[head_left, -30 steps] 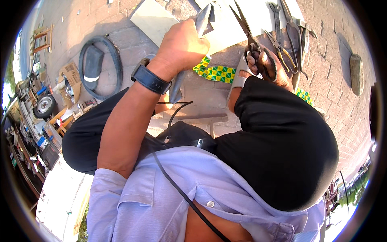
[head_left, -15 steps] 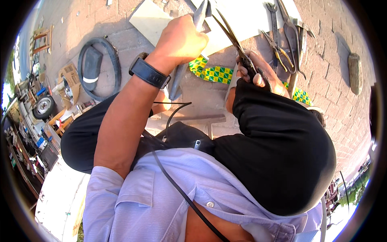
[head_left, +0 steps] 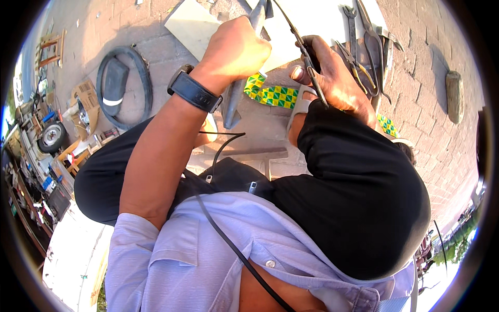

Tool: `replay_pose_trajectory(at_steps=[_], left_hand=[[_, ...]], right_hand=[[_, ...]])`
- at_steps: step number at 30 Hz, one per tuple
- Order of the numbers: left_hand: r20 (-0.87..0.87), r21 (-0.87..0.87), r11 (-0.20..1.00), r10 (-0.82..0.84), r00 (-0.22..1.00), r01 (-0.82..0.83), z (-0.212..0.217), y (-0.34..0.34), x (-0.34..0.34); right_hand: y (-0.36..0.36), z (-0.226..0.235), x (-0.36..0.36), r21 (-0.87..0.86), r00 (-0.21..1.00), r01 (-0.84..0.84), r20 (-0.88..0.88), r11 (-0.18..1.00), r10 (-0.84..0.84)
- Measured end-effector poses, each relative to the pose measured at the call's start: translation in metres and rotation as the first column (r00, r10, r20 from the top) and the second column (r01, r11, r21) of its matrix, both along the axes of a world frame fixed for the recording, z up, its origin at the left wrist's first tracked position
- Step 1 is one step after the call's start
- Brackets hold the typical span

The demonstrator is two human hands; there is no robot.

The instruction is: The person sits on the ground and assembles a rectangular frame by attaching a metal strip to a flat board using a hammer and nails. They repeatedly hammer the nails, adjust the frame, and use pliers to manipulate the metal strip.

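Observation:
My left hand (head_left: 236,49) is closed around a flattened grey rubber strip, like a piece of inner tube (head_left: 230,109), whose ends stick out above and below the fist. In my right hand (head_left: 335,75) is a pair of long dark metal scissors (head_left: 313,78). The scissors are seen nearly edge-on, with their blades pointing away and up past the upper edge of the view. They are to the right of the rubber strip, apart from it. Behind the hands, a yellow-and-green checkered band (head_left: 278,97) rests near my feet.
Pale boards (head_left: 195,28) lie on the brick paving ahead. To the right are a wrench (head_left: 352,31), pliers (head_left: 358,65), large tongs (head_left: 373,39) and a stone-like block (head_left: 455,96). Leftward lie an inner-tube ring (head_left: 148,86), a cardboard box (head_left: 86,106) and a small wheel (head_left: 52,136).
My right hand has turned the scissors from a splayed view to nearly edge-on, and its thumb has shifted. The left hand keeps its hold on the rubber strip, almost unmoved.

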State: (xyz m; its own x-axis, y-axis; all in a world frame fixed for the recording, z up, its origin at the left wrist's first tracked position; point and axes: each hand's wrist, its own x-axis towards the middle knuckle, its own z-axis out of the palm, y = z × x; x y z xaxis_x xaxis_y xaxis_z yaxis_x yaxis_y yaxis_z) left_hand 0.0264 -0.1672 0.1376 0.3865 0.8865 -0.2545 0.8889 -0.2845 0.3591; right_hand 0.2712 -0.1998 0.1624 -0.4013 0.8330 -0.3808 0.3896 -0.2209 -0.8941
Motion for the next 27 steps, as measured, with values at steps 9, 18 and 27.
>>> replay_pose_trajectory(at_steps=[9,18,27], left_hand=[[0.084,-0.135,0.977,0.177,0.981,-0.165,0.025,-0.006,0.02],[0.06,-0.141,0.963,0.239,0.969,-0.229,0.034,-0.023,0.031],[0.059,-0.134,0.973,0.195,0.979,-0.186,0.027,-0.025,0.032]], right_hand=[[-0.006,0.002,0.01,-0.141,0.978,-0.024,-0.208,0.99,-0.005],[0.003,0.012,0.001,-0.028,0.998,-0.052,0.033,0.998,0.053],[0.012,0.021,0.004,0.038,0.954,-0.155,0.264,0.987,0.14]])
